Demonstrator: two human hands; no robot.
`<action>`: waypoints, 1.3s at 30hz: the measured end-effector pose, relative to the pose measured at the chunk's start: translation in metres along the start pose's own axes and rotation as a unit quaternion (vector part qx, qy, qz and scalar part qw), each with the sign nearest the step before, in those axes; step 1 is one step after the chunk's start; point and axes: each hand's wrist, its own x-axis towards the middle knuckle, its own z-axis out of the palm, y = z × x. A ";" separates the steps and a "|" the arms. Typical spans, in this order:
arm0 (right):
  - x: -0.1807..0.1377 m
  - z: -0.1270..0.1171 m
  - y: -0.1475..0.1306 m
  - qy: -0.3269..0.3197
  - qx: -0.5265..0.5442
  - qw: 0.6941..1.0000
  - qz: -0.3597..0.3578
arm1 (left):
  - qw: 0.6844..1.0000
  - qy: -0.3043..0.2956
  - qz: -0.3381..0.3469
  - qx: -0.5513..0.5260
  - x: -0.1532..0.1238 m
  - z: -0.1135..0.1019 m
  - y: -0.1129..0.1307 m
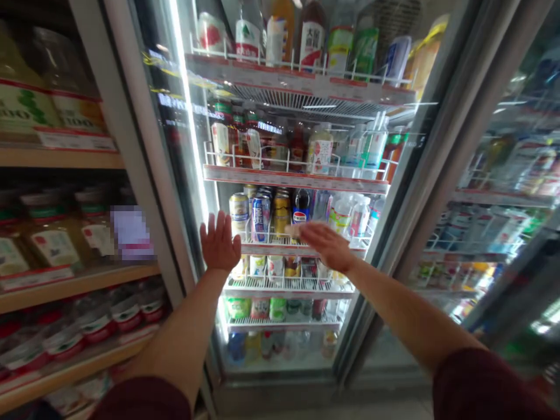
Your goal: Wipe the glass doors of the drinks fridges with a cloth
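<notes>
Both arms reach toward a lit drinks fridge (297, 184), and reflections show on its glass front. My left hand (219, 242) is raised with its fingers stretched upward and holds nothing; it is near the fridge's left edge, beside a pale can (239, 211). My right hand (327, 245) lies flat and slanted, fingers extended to the left, with nothing visible in it. Behind its fingertips stands a dark Pepsi bottle (301, 204). A blue can (261, 217) and a gold can (282, 210) share that shelf. Whether either hand touches the glass, I cannot tell.
Wooden shelves (61, 157) with large juice bottles (52, 233) stand at the left. A second glass-fronted fridge (503, 198) is on the right, beyond a grey metal frame (437, 216). Above, a wire-edged fridge shelf (301, 76) holds several bottles.
</notes>
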 end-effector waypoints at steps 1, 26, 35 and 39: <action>-0.009 0.004 -0.006 -0.061 0.028 0.994 -0.081 | 1.000 0.001 -0.001 0.000 0.000 0.000 0.000; -0.016 -0.034 0.029 0.152 -0.083 0.974 0.144 | 1.000 0.004 0.006 0.011 -0.001 0.000 0.001; 0.036 -0.045 0.050 0.013 0.010 0.997 0.069 | 0.998 0.034 0.034 0.050 -0.003 0.003 -0.003; 0.089 -0.048 0.053 0.082 -0.050 0.981 0.168 | 0.996 0.041 0.048 0.061 -0.003 0.003 -0.003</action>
